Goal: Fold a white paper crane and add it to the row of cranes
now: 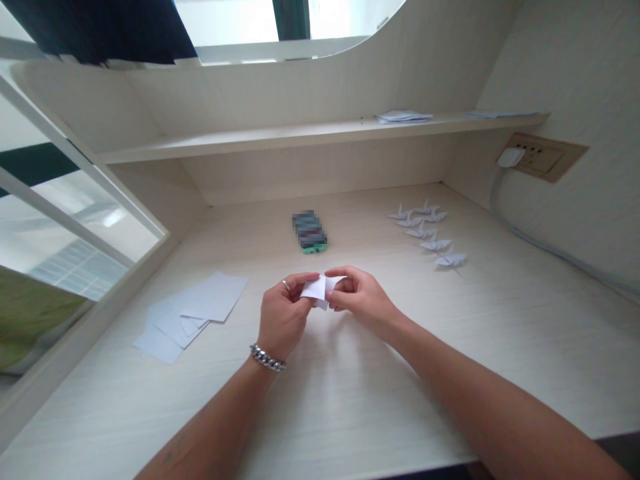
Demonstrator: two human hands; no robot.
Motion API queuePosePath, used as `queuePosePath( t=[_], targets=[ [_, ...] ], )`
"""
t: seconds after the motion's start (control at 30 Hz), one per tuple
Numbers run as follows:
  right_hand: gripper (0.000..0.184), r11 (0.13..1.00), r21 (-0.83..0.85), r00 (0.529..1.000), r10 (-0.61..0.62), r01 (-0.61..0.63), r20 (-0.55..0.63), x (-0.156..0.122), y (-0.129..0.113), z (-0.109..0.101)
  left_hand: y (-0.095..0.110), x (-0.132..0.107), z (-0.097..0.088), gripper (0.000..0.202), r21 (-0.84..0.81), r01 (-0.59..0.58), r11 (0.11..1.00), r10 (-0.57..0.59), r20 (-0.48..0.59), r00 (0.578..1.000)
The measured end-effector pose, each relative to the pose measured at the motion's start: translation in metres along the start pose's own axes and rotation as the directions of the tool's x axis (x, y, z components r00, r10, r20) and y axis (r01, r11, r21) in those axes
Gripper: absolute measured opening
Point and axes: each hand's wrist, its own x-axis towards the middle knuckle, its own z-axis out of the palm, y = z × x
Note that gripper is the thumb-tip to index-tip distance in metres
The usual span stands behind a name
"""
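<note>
A small piece of folded white paper (315, 289) is held up between both hands over the middle of the desk. My left hand (285, 310), with a ring on one finger and a chain bracelet at the wrist, pinches its left side. On the right side, the fingers and thumb of my right hand (361, 293) grip the same paper. Folded layers stand partly apart near the right fingertips, and some of the paper is hidden behind the fingers.
Loose white paper sheets (215, 298) overlap on the left of the desk. Several folded paper cranes (436, 245) stand at the back right. A phone (310, 231) with a blurred screen lies behind my hands. More paper (404, 117) rests on the shelf (280, 137). A cable (550, 250) runs down from the wall socket (547, 158).
</note>
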Motion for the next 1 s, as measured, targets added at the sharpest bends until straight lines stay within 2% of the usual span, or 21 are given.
queuePosePath(
  t=[0.17, 0.3, 0.6, 0.8, 1.0],
  targets=[
    [0.039, 1.000, -0.007, 1.000, -0.002, 0.002, 0.005, 0.000, 0.002, 0.002, 0.000, 0.000, 0.000, 0.029, -0.003, 0.000, 1.000, 0.000, -0.010, 1.000],
    [0.037, 0.998, 0.049, 0.999, 0.037, -0.038, 0.014, -0.003, -0.001, 0.003, -0.002, 0.001, -0.001, 0.031, -0.007, 0.022, 1.000, -0.022, -0.017, 1.000],
    [0.033, 0.965, 0.181, 0.981, 0.193, -0.192, 0.009, -0.006, -0.011, 0.006, -0.012, 0.005, -0.002, 0.036, -0.144, 0.169, 0.975, -0.173, -0.019, 0.985],
    [0.029, 0.963, 0.154, 0.975, 0.221, -0.220, 0.014, -0.007, -0.010, 0.007, -0.012, 0.005, -0.001, 0.035, -0.119, 0.202, 0.972, -0.208, -0.042, 0.977],
    [0.043, 0.981, 0.074, 0.984, 0.175, -0.177, 0.032, -0.007, -0.007, 0.008, -0.009, 0.003, 0.000, 0.033, -0.052, 0.176, 0.983, -0.179, -0.072, 0.981]
  ],
)
